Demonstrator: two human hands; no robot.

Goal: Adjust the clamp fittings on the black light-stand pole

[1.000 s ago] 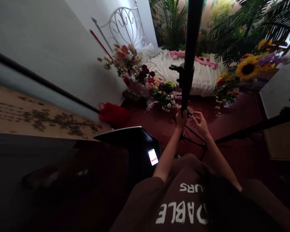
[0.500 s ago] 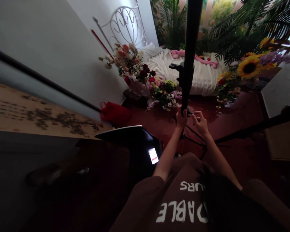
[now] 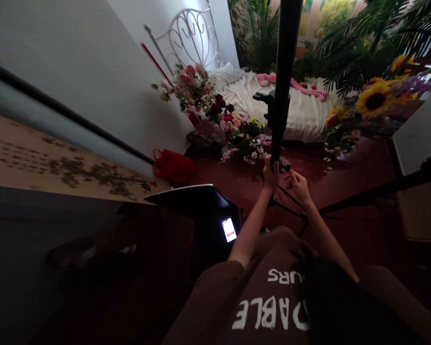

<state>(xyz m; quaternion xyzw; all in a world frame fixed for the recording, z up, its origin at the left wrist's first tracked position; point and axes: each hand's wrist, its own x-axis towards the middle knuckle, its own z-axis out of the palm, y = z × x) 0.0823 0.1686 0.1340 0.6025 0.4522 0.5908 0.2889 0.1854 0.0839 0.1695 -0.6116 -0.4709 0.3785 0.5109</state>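
Observation:
A black stand pole [image 3: 283, 62] rises upright in front of me, with a clamp knob partway up. My left hand [image 3: 271, 175] is wrapped round its lower part. Just right of the pole, a small black knob [image 3: 285, 167] sticks out level with my hands. My right hand [image 3: 297, 184] is beside this knob, its fingers bent and close to it. Whether those fingertips touch or grip the knob is too small to tell. Thin black legs of the stand spread below my hands.
Flower bunches [image 3: 251, 139] stand before a bed with a white cover [image 3: 303, 117]. A red bag [image 3: 172, 165] lies by the left wall. A lit phone [image 3: 229, 230] rests on a black surface at my left. Another black pole [image 3: 380, 191] slants in from the right.
My right hand's fingers have shifted slightly down and curled more beside the knob, which shows more clearly. My left hand stays on the pole. The view has shifted a little.

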